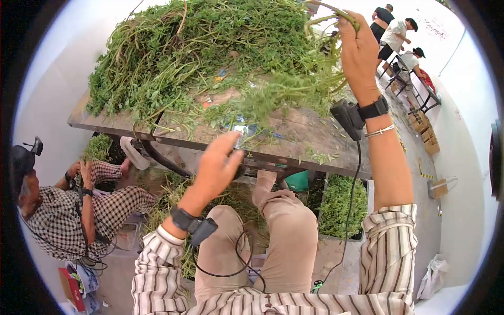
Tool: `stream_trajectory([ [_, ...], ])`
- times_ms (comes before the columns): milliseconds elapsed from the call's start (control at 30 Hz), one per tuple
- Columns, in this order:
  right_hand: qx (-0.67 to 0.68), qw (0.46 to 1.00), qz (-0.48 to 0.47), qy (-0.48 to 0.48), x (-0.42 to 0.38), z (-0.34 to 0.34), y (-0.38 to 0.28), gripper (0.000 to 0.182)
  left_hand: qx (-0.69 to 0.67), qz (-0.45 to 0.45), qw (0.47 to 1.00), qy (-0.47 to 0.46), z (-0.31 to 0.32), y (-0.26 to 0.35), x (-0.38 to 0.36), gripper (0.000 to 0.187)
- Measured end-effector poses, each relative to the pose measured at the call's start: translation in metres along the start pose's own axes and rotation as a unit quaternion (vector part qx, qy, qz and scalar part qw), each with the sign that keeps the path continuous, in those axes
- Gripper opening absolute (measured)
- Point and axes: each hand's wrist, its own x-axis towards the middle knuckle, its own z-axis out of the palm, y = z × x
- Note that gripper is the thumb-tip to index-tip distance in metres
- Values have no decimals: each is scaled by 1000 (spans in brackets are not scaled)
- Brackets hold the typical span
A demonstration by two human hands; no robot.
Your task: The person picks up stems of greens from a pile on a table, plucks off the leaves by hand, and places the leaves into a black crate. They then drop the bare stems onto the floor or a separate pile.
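My right hand (pixel 362 58) is raised over the table's right side, its fingers wrapped round a bunch of green plant stalks (pixel 336 68). The leafy ends of these stalks trail down to the left and look blurred. My left hand (pixel 218 163) hovers at the table's front edge, thumb apart from the fingers, with nothing seen in it. Beyond it lies a large heap of leafy green plants (pixel 210 58), covering the back and left of the wooden table (pixel 294 128). Loose leaves and bits of stem are scattered near the front edge.
A crate of greens (pixel 344 205) stands below the table to the right of my knees. Cut stems (pixel 173 202) litter the floor. At left, a seated person (pixel 79 205) handles plants. Other people (pixel 396 34) are by tables at the back right, near cardboard boxes (pixel 422 128).
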Motion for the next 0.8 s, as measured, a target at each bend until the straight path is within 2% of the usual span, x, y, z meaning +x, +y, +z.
stream_trajectory([
  [67,1,999,4,51,1,-3,10,30,98,133,984,-70,25,10,-2,46],
  [100,7,998,35,49,0,-5,10,21,98,161,976,-109,39,18,-1,50],
  [133,12,998,33,51,0,-6,12,21,97,188,966,-147,55,27,1,53],
  [200,-10,996,33,81,-4,-8,29,22,136,259,942,-166,94,40,5,57],
  [267,-8,995,41,90,-6,-10,40,23,124,284,931,-191,133,51,10,60],
  [300,5,993,79,91,-9,-13,40,23,105,309,920,-219,145,51,11,63],
  [333,17,989,117,90,-11,-16,42,23,103,308,920,-219,150,48,13,63],
  [400,1,988,125,93,-15,-23,53,24,134,312,913,-226,164,41,23,67],
  [433,-8,988,130,86,-15,-29,60,24,142,294,911,-253,157,43,31,69],
  [533,11,987,133,89,-26,-39,78,26,153,265,916,-258,128,17,43,71],
  [667,21,978,192,79,-43,-44,87,26,220,194,906,-304,61,-18,80,71],
  [733,-27,980,177,87,-51,-40,83,26,185,126,933,-281,35,-51,103,64],
  [800,-32,980,178,82,-57,-37,76,26,198,-90,959,-184,9,-76,123,58],
])
